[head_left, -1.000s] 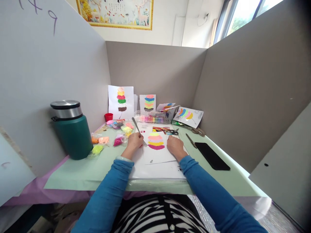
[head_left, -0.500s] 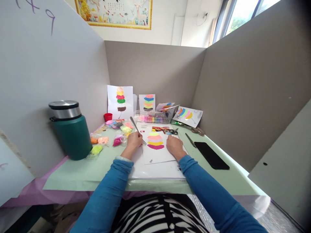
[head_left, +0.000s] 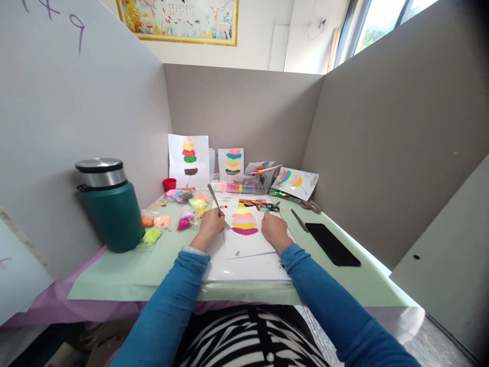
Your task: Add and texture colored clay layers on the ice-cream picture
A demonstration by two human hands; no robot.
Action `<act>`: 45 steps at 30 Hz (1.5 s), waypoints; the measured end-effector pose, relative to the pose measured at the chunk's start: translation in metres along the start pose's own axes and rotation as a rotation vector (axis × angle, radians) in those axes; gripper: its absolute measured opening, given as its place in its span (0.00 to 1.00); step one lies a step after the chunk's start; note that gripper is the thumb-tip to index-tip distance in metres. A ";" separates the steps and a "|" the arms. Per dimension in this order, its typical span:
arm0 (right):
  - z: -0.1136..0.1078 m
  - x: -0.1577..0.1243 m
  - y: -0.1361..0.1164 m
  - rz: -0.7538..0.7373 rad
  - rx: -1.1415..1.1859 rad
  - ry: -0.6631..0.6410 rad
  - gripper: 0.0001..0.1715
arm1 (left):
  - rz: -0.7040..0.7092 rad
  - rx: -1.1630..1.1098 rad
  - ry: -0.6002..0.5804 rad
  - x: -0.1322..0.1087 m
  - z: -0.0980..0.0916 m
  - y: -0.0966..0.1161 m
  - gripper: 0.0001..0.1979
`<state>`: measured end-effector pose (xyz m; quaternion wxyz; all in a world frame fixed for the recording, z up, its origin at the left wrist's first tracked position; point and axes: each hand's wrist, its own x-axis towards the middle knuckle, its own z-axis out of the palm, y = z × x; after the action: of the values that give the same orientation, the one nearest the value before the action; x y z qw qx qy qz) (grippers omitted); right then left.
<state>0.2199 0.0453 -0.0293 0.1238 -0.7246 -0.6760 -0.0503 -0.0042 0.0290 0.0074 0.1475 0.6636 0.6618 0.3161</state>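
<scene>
My left hand [head_left: 211, 222] is closed around a metal fork [head_left: 219, 206], its tines touching the left edge of a stack of coloured clay bands [head_left: 244, 221] on a white sheet [head_left: 246, 244]. My right hand [head_left: 274, 228] rests on the right side of that sheet with fingers curled down, pressing the paper. Both arms wear blue sleeves.
A green flask [head_left: 110, 206] stands at the left. Bags of coloured clay [head_left: 179, 211] lie beside it. Scissors [head_left: 272, 206], a knife-like tool [head_left: 298, 220] and a black phone [head_left: 332, 244] lie to the right. Finished pictures [head_left: 189, 159] lean on the back partition.
The fork handle has tilted slightly back and forth while the tines stay at the clay's left edge. The right hand has not moved.
</scene>
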 end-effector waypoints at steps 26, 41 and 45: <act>0.000 0.000 0.000 0.000 -0.016 -0.017 0.17 | -0.053 -0.086 -0.014 -0.001 -0.003 0.003 0.09; -0.002 -0.001 -0.001 0.005 -0.022 -0.030 0.17 | -0.114 -0.197 -0.050 0.000 0.001 0.002 0.09; -0.003 -0.001 -0.001 0.009 -0.029 -0.028 0.17 | -0.125 -0.201 -0.081 0.003 0.005 0.000 0.10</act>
<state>0.2187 0.0434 -0.0269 0.1041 -0.7300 -0.6737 -0.0494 -0.0009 0.0327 0.0041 0.2592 0.6152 0.6603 0.3440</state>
